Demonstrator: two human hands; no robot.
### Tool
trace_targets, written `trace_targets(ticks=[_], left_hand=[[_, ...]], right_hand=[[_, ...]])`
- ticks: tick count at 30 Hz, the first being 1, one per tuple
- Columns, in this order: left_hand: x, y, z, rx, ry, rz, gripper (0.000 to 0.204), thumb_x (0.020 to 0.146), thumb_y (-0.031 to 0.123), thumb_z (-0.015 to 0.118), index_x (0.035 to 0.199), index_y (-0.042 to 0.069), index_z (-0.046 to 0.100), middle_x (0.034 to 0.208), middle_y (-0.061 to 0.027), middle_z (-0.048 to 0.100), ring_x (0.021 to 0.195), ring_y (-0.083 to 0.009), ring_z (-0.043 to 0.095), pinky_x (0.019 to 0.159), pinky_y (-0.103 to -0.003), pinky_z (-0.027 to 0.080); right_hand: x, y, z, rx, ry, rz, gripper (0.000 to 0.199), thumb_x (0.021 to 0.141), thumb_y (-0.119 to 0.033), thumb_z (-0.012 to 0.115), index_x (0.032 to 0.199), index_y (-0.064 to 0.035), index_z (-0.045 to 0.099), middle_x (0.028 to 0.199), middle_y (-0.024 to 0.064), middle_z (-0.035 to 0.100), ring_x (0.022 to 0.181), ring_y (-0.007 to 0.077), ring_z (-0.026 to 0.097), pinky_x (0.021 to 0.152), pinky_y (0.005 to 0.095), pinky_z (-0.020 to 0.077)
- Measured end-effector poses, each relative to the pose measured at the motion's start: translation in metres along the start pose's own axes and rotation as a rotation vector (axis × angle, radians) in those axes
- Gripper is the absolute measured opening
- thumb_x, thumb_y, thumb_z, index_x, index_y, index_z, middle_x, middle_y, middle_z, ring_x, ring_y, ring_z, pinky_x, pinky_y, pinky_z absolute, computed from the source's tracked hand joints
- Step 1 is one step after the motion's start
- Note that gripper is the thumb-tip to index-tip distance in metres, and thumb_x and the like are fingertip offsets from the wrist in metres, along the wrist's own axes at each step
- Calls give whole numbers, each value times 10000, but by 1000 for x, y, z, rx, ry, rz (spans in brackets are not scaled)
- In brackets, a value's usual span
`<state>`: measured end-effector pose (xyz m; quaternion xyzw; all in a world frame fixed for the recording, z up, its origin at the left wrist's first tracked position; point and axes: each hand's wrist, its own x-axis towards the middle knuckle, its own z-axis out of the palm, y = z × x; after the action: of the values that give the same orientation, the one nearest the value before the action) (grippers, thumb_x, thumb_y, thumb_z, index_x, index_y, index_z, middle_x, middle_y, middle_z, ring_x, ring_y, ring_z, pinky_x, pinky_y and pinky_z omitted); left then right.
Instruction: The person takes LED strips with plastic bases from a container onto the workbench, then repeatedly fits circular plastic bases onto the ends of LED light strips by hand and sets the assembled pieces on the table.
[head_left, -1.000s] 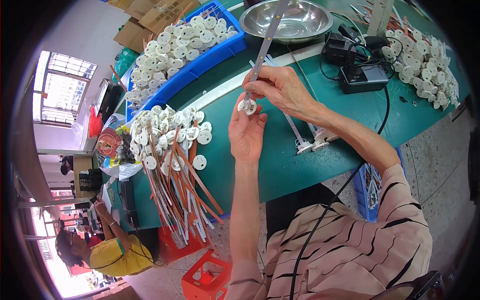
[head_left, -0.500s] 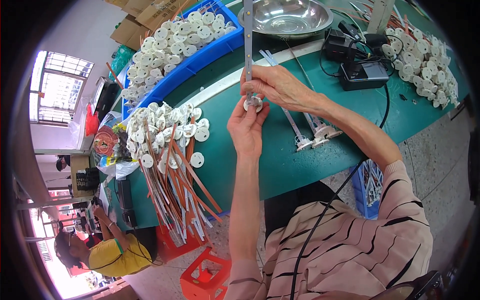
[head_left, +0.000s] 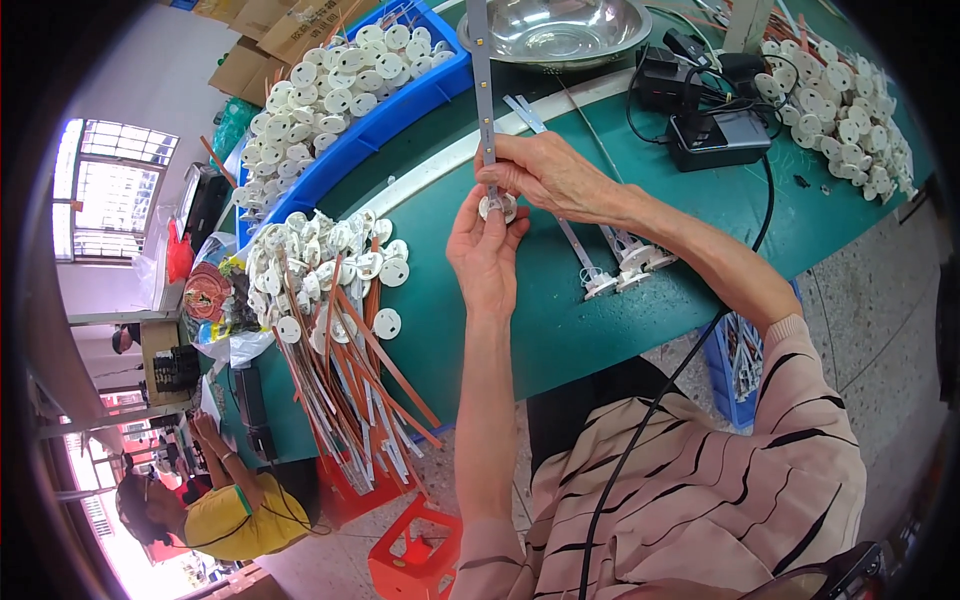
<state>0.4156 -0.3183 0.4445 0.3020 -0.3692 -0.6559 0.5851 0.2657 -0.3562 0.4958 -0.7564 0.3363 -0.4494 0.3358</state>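
Observation:
Upright in front of me stands a narrow LED strip (head_left: 485, 105) with small yellowish chips. My right hand (head_left: 555, 175) is closed, pinching it close to its lower end. My left hand (head_left: 484, 262) is closed below that, its fingertips round a white round disc (head_left: 498, 208) at the strip's bottom. The joint between strip and disc is partly covered by my fingers. To the right of my hands, a few similar strips with white discs (head_left: 630, 265) lie on the green table (head_left: 440, 330).
A blue bin (head_left: 385, 120) heaped with white discs stands at the far left. Nearer lies a pile of disc-ended strips (head_left: 330, 290). A metal bowl (head_left: 560, 35), black power adapters (head_left: 715, 135) and another disc pile (head_left: 850, 120) stand opposite. A person in yellow (head_left: 240, 520) sits at left.
The view has shifted slightly, so most things sit a little further left. The strip leans slightly more to the left at its top. Both hands keep their grip.

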Motion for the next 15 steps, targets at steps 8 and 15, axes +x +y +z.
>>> trace_targets(ticks=[8, 15], left_hand=[[0, -1, 1, 22, 17, 5, 418, 894, 81, 576, 1270, -35, 433, 1086, -112, 590, 959, -189, 598, 818, -303, 504], [0, -1, 1, 10, 10, 14, 415, 895, 62, 564, 1263, -70, 426, 1096, -131, 589, 990, -202, 602, 899, -331, 509]], right_hand=[[-3, 3, -1, -26, 26, -32, 192, 893, -199, 574, 887, -8, 577, 623, 105, 561, 519, 213, 497, 492, 333, 395], [-4, 1, -6, -30, -10, 36, 226, 885, -204, 563, 879, 21, 586, 728, 123, 648, 656, 262, 632, 605, 349, 486]])
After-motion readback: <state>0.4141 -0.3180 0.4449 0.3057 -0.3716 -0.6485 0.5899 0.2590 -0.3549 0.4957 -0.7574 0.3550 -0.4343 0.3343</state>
